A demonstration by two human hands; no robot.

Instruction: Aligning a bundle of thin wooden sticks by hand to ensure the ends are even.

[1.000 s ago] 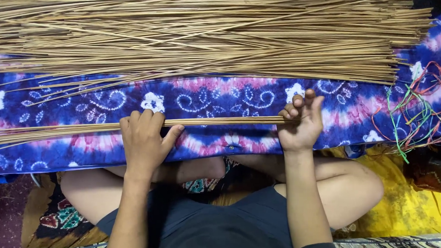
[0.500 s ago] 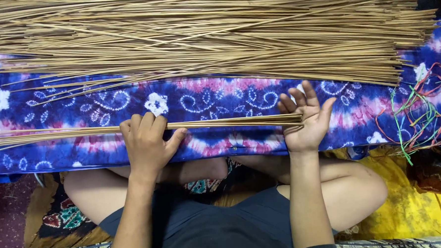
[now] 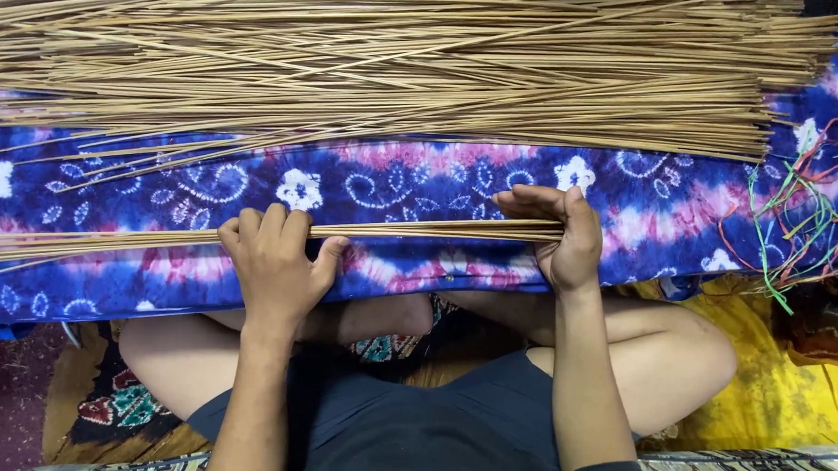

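Observation:
A thin bundle of long tan sticks [image 3: 419,229] lies sideways across a blue and pink patterned cloth [image 3: 407,184]. My left hand [image 3: 274,261] is curled over the bundle near its middle. My right hand [image 3: 556,234] is closed around the bundle's right end, fingers wrapped over the stick tips. The bundle runs out of view past the left edge. Behind it a large heap of the same sticks [image 3: 412,66] covers the far half of the cloth.
A tangle of red, green and yellow strings [image 3: 804,214] lies on the cloth at the right. My crossed legs [image 3: 631,349] sit under the cloth's near edge, over a yellow cloth [image 3: 784,389] and a patterned mat [image 3: 116,409].
My right hand went from open fingers pressed flat against the stick ends to closed around them. The left hand stayed on the bundle, shifting slightly.

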